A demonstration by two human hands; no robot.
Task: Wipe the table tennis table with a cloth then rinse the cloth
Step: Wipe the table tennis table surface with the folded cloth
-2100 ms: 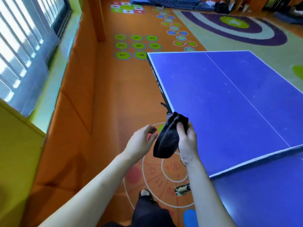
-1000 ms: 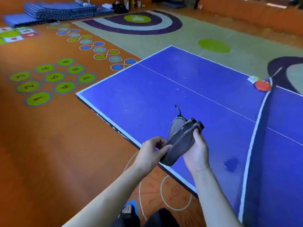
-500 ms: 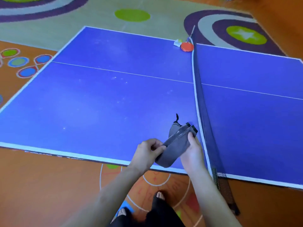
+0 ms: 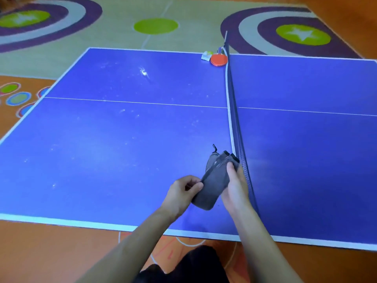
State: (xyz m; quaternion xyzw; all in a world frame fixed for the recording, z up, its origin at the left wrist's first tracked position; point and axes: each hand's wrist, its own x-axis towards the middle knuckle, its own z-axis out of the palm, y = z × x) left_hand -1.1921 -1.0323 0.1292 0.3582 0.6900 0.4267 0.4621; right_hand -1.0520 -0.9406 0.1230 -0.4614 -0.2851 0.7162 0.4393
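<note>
The cloth [image 4: 215,180] is grey, folded into a narrow thick wad with a dark edge and a small loop at its far end, and it is held tilted above the near side of the counter [image 4: 102,156], just left of the net. That counter is a blue table tennis top with white border lines and a thin white centre line, and pale specks and smudges are scattered over its left half.

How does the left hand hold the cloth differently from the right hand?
The left hand pinches the lower edge of the cloth with curled fingers; the right hand supports it from behind, thumb across the upper part. The left hand is farther from the net; the right is beside it. Both hold the same folded cloth.
</note>
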